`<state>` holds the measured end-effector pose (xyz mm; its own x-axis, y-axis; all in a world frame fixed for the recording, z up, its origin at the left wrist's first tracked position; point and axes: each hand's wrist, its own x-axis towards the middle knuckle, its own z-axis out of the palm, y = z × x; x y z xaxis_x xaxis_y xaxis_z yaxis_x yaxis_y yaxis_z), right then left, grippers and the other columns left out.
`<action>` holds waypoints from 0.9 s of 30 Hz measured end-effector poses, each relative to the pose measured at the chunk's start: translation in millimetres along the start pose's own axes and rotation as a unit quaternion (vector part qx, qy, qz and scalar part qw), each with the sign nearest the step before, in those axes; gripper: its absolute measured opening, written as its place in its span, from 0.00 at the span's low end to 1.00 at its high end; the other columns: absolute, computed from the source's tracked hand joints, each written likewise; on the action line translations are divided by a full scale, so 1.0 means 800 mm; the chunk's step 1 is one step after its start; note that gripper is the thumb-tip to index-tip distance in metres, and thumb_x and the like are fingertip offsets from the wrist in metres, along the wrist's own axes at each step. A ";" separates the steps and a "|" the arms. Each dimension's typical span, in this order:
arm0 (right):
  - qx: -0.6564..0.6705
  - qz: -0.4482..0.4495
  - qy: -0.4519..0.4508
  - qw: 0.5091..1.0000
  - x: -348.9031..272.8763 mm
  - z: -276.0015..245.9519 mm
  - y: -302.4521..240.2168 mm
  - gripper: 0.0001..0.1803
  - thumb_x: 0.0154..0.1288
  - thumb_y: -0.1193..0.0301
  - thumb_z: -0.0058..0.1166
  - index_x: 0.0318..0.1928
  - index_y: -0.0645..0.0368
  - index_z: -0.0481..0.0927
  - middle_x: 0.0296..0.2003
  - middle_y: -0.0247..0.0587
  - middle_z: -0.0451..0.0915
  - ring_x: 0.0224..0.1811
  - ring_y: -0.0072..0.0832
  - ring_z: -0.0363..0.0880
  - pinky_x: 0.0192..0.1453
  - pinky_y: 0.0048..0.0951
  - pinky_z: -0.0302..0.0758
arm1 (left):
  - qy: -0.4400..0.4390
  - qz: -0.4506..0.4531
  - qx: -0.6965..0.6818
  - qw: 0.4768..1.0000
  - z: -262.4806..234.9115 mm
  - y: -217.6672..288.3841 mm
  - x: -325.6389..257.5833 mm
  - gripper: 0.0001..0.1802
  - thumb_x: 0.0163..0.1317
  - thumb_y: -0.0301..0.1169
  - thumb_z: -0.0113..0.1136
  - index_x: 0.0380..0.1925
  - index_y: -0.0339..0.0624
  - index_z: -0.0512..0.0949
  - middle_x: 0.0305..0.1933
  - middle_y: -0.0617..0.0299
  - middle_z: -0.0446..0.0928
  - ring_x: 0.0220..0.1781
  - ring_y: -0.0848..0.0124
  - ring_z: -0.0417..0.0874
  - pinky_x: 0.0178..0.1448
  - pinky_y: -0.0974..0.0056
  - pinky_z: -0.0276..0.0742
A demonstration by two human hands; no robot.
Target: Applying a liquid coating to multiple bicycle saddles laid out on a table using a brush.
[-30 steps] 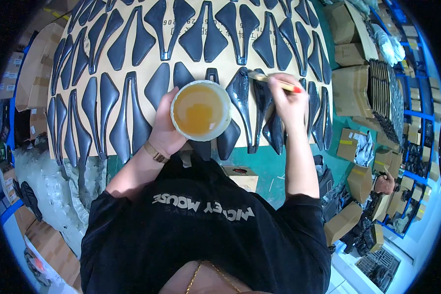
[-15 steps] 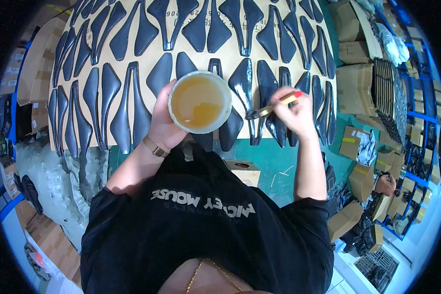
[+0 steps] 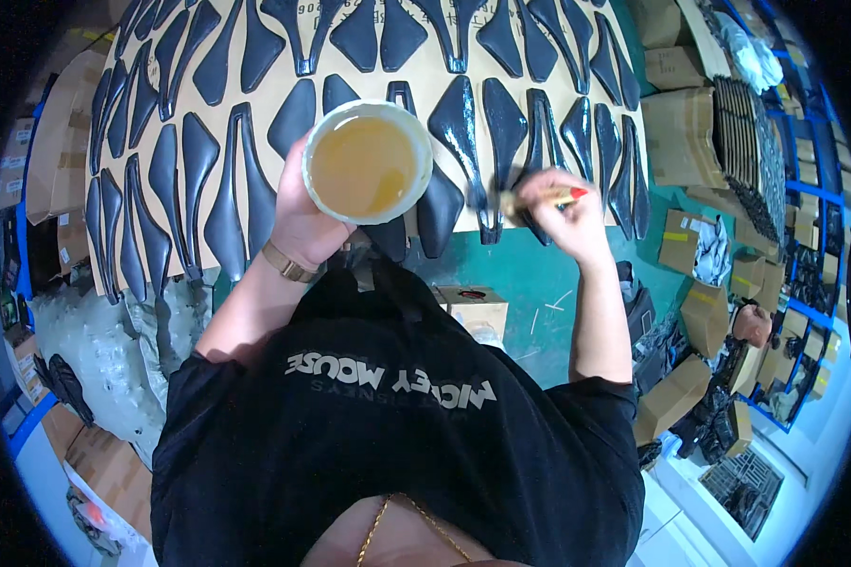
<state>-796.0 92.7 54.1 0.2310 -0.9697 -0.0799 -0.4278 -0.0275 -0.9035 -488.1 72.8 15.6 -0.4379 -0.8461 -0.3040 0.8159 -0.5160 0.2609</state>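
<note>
My left hand (image 3: 303,219) is wrapped round a pale bowl (image 3: 423,194) of cloudy amber liquid, held above the near edge of the board. Pinched in my right hand (image 3: 565,222) is a brush (image 3: 520,199) with a light handle and red end. Its dark bristles, smeared by motion, are at the lower part of a wet-looking, glossy black forked piece (image 3: 459,118); whether they touch it I cannot tell. More glossy pieces (image 3: 577,132) lie to the right, while those on the left (image 3: 199,156) look duller.
Rows of black forked pieces lie on a tan cardboard sheet (image 3: 255,93) over a green surface (image 3: 529,283). Stacked cardboard (image 3: 676,142) and open boxes (image 3: 681,397) line the right side, with blue shelving beyond. Grey plastic-wrapped bundles (image 3: 113,350) sit at left, and a small box (image 3: 473,307) stands near my body.
The cardboard and its pieces sit higher in the picture. The bowl has shifted slightly up and left in view. The brush has swung and now blurs across the glossy piece's lower part.
</note>
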 end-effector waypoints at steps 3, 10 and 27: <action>-0.044 0.053 -0.045 0.997 -0.029 -0.008 -0.006 0.06 0.50 0.75 0.54 0.30 0.62 0.81 0.28 0.35 0.81 0.31 0.20 0.78 0.38 0.21 0.74 | 0.030 -0.002 -0.005 1.000 -0.010 0.003 0.005 0.27 0.69 0.48 0.33 0.60 0.44 0.64 0.60 0.52 0.67 0.61 0.52 0.69 0.58 0.45 0.71; -0.099 0.066 0.040 0.992 -0.074 0.006 -0.009 0.05 0.50 0.73 0.57 0.29 0.60 0.81 0.27 0.37 0.81 0.30 0.22 0.80 0.36 0.23 0.75 | -0.015 -0.054 -0.034 0.998 -0.021 0.011 0.004 0.31 0.69 0.50 0.34 0.65 0.44 0.58 0.65 0.45 0.61 0.64 0.39 0.64 0.57 0.34 0.70; -0.173 -0.233 0.033 0.956 0.024 0.099 -0.181 0.07 0.51 0.75 0.64 0.33 0.59 0.81 0.32 0.39 0.83 0.34 0.27 0.82 0.40 0.26 0.77 | 0.029 -0.103 0.021 0.994 -0.017 0.022 -0.010 0.23 0.69 0.47 0.40 0.50 0.44 0.73 0.51 0.60 0.78 0.55 0.67 0.77 0.60 0.59 0.71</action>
<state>-660.2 97.3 150.3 0.4163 -0.8453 0.3349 -0.5579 -0.5283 -0.6400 -464.9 72.5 10.3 -0.5705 -0.7131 -0.4075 0.6939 -0.6839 0.2253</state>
